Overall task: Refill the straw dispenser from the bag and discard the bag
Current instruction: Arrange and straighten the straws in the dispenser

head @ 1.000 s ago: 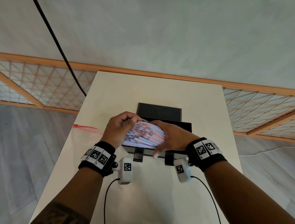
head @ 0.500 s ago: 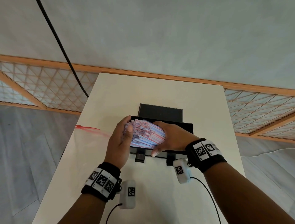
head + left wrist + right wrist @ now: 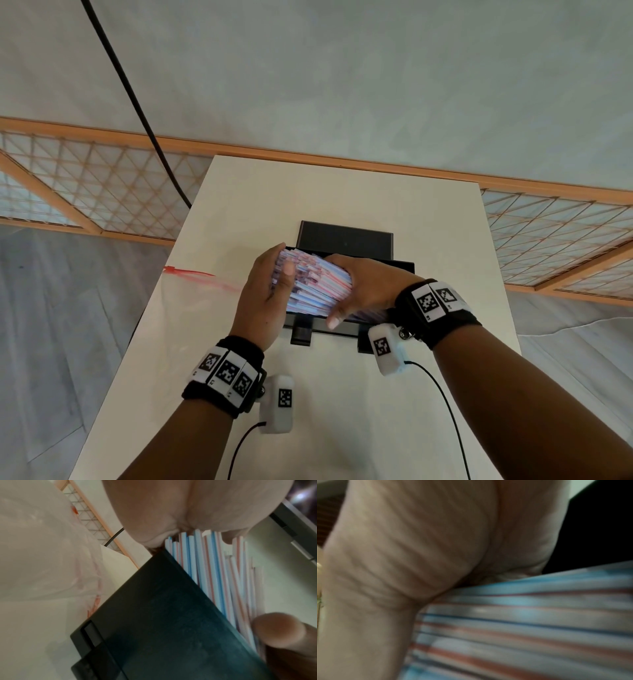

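Observation:
A thick bundle of red, white and blue striped straws (image 3: 317, 284) (image 3: 214, 568) (image 3: 522, 628) lies across the top of the black straw dispenser (image 3: 337, 329) (image 3: 163, 622), whose lid (image 3: 346, 240) stands raised behind. My left hand (image 3: 265, 298) presses flat against the bundle's left ends, thumb over the top; its palm (image 3: 171, 507) meets the straw tips. My right hand (image 3: 364, 291) (image 3: 411, 540) curls round the right part of the bundle, thumb (image 3: 278, 628) at the front. The clear bag (image 3: 191, 274) (image 3: 42, 547) with a red zip lies to the left.
The dispenser sits mid-way on a narrow cream table (image 3: 342, 411) with floor on both sides. A black cable (image 3: 137, 102) hangs at the back left. Wooden lattice panels (image 3: 85, 188) stand along the wall behind.
My left hand has left its grip over the bundle's top and turned flat against the left straw ends, wrist drawn back toward me. The right hand keeps its hold.

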A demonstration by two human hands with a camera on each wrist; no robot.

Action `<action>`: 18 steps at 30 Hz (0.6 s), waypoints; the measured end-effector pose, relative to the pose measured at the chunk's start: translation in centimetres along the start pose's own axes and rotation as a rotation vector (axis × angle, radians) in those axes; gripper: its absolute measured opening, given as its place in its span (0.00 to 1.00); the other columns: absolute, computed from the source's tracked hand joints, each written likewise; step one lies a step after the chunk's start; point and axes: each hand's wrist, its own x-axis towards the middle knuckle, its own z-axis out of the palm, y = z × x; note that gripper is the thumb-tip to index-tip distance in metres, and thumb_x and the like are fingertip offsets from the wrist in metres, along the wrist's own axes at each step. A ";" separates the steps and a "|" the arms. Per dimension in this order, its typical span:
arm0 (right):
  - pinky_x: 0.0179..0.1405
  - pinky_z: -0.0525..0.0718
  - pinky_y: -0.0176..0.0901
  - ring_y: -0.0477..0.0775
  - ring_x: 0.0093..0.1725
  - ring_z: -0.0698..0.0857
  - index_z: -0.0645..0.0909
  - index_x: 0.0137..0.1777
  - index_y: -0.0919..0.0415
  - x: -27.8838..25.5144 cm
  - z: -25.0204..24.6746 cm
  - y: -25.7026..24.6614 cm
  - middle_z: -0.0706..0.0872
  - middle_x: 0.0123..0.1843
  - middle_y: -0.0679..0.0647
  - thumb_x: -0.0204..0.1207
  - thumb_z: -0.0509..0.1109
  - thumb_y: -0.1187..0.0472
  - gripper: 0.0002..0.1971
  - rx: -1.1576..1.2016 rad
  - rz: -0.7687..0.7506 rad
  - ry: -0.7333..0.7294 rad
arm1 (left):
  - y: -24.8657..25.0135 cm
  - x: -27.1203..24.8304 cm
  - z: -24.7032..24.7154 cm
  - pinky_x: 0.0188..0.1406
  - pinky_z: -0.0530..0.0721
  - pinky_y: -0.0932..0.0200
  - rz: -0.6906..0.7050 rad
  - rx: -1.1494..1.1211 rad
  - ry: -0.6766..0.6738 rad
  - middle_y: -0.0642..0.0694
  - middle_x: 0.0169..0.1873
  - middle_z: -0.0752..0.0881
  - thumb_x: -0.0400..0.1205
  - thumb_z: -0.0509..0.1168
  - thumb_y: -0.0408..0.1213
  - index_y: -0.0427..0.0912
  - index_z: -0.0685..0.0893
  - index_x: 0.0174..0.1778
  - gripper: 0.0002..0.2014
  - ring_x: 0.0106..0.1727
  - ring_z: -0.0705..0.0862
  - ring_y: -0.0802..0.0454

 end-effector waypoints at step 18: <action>0.69 0.83 0.52 0.45 0.60 0.85 0.72 0.73 0.39 -0.2 -0.5 -1.1 0.87 0.61 0.41 0.53 0.91 0.40 0.47 -0.075 0.002 -0.016 | -0.5 0.0 0.8 0.72 0.80 0.56 0.011 -0.008 0.106 0.53 0.70 0.82 0.85 0.45 0.64 0.49 0.76 0.76 0.32 0.71 0.81 0.58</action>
